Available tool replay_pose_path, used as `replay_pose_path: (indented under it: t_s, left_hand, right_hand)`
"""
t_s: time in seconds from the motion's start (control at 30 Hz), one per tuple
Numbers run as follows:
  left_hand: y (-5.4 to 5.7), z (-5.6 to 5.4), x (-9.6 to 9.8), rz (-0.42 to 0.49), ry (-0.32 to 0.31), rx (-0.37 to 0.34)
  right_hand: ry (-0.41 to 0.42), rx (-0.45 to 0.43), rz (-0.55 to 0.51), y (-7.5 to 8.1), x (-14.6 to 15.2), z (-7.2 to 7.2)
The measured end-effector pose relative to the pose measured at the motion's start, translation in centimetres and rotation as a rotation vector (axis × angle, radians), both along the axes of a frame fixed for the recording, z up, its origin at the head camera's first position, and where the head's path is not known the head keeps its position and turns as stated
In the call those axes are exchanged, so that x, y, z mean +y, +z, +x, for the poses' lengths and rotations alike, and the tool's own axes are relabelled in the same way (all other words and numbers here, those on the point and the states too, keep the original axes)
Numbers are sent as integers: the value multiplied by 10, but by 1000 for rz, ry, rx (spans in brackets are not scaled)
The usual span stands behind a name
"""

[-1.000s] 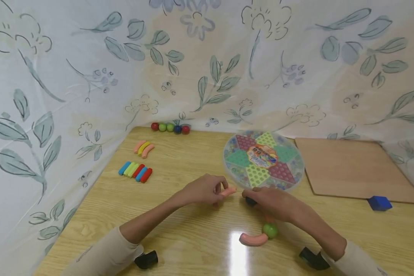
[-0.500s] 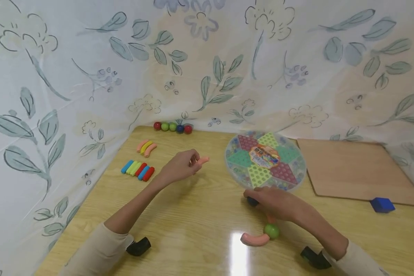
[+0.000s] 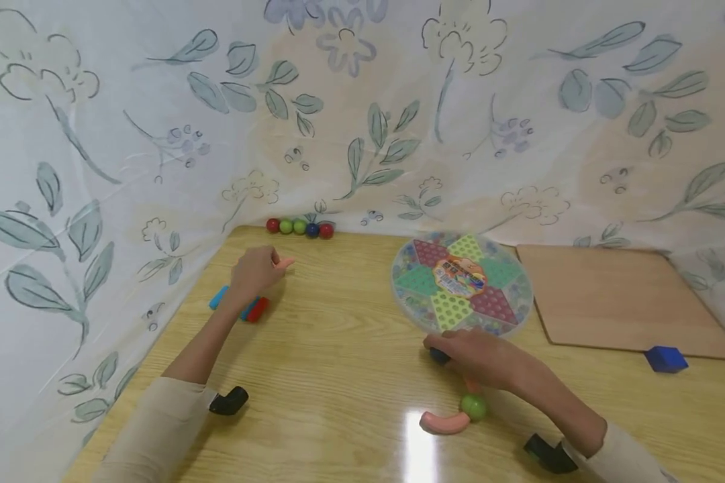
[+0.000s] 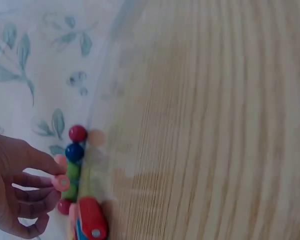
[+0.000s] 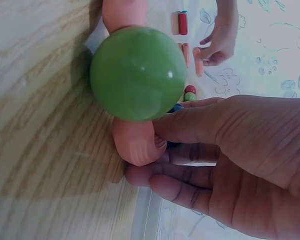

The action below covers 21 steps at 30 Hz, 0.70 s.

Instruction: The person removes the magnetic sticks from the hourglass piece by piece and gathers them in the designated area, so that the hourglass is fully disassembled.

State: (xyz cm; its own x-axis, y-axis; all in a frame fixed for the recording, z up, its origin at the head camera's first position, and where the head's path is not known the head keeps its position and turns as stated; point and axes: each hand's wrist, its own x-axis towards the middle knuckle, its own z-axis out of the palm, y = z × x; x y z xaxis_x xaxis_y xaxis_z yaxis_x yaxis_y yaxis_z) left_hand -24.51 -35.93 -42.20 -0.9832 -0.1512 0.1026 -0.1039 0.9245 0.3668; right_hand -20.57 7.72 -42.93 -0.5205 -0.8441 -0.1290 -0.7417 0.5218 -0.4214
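Over the far left of the table, my left hand point(image 3: 254, 275) pinches a pink curved tube piece point(image 3: 286, 262) between thumb and finger; its hollow end point(image 4: 63, 183) shows in the left wrist view. My right hand point(image 3: 482, 357) grips a joined toy chain near the middle of the table. From the far end, the chain has a dark blue ball point(image 3: 439, 356), a pink curved piece point(image 5: 135, 141) partly behind my fingers, a green ball point(image 3: 474, 406) and another pink curved piece point(image 3: 444, 422). My right thumb and fingers close round the piece beside the green ball.
Blue and red short tubes point(image 3: 256, 310) lie under my left hand, which hides their neighbours. A row of balls point(image 3: 299, 227) lines the far edge. Behind my right hand lies a round game board point(image 3: 417, 278); a brown board point(image 3: 628, 295) and a blue block point(image 3: 666, 359) are at right.
My left hand has carried the pink curved piece from beside the chain leftward and away, to above the loose pieces at the left. My right hand keeps its hold on the chain.
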Motion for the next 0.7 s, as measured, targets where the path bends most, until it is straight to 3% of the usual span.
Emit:
replay_pose_path:
  t_s: [0.2,0.4,0.7]
  left_hand:
    - [-2,-4,-20,-56,103,-57]
    - [-9,-6,-23,-105,122,-55]
    - [-12,-2,-21,-151,126,-52]
  right_hand:
    - [2,42,12,-1,2,2]
    - [38,132,35,1,2,4]
    - [-30,-20,31,6,7,4]
